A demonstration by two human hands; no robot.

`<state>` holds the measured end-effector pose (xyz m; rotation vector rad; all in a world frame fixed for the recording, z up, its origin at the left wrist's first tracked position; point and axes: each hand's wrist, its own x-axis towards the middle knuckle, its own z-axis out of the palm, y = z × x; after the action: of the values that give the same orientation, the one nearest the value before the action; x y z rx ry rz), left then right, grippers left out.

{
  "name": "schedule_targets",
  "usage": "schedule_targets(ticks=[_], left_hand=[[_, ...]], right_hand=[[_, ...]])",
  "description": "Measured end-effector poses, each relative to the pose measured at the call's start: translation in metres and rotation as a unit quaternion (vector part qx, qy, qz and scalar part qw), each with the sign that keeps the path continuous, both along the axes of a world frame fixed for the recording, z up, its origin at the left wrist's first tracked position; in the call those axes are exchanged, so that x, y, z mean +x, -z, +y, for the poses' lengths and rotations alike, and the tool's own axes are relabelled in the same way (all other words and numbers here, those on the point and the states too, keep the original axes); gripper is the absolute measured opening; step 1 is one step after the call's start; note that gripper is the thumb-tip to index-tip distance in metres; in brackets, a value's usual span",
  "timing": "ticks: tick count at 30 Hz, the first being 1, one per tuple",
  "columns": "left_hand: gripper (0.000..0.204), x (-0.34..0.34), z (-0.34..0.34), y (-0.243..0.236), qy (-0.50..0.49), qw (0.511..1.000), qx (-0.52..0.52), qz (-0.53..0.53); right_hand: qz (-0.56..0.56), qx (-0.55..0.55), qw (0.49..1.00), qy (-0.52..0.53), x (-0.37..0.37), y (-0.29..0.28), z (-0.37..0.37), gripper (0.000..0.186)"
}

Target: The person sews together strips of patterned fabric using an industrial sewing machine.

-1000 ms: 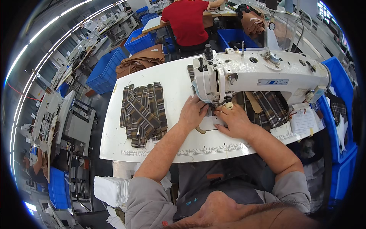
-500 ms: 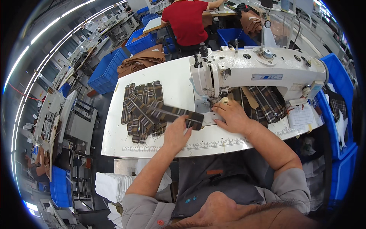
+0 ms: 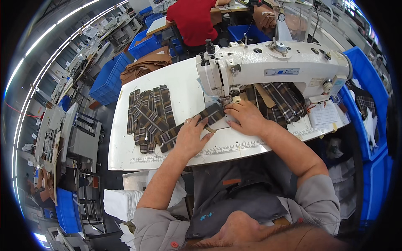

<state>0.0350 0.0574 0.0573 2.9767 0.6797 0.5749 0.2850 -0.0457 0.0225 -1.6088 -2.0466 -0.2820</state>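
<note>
A brown plaid fabric strip [image 3: 170, 139] lies slantwise on the white sewing table, its far end at the needle area of the white sewing machine [image 3: 284, 69]. My left hand [image 3: 190, 137] rests over the strip's middle, fingers spread on the cloth and thumb apart, near a small tan edge. My right hand [image 3: 248, 118] lies on the machine bed beside the presser foot [image 3: 226, 101], fingers stretched out and thumb apart. Whether its fingertips touch the strip's end is too small to tell. Left of my left hand sits a pile of similar plaid strips [image 3: 144, 115].
More plaid pieces [image 3: 284, 100] lie under the machine arm. A ruler tape [image 3: 167, 160] runs along the table's front edge. Blue bins [image 3: 365, 104] stand at right, another blue bin [image 3: 109, 79] at left near brown cloth [image 3: 146, 65]. A person in red [image 3: 191, 21] sits ahead.
The plaid strip, held raised by my left hand before, now lies lower with its far end at the needle area. My left hand has come down onto it, fingers spread. The view has shifted slightly.
</note>
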Motion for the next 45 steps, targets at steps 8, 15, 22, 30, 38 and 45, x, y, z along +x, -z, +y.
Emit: schedule_targets(ticks=[8,15,22,30,38,45], left_hand=[[0.027,0.025,-0.007,0.008,0.078,0.979,-0.183,0.047],[0.058,0.041,0.05,0.029,0.177,0.968,-0.17,0.046],[0.052,0.05,0.015,0.041,0.083,0.991,-0.106,-0.017],[0.053,0.046,0.01,0.036,0.059,0.992,-0.107,-0.034],[0.06,0.044,0.019,0.035,0.053,0.995,-0.087,-0.004],[0.06,0.046,0.02,0.038,0.042,0.997,-0.062,-0.007]], right_hand=[[0.011,-0.018,0.999,-0.037,0.007,0.01,0.0,0.038],[-0.031,0.046,0.998,0.017,-0.003,0.002,0.0,0.032],[-0.017,0.042,0.999,-0.013,0.004,0.007,0.001,0.027],[-0.008,0.026,1.0,-0.012,0.003,0.006,0.002,0.032],[-0.018,-0.037,0.999,0.006,0.003,0.002,0.003,0.04],[-0.019,-0.028,0.999,0.011,0.004,0.004,0.003,0.042]])
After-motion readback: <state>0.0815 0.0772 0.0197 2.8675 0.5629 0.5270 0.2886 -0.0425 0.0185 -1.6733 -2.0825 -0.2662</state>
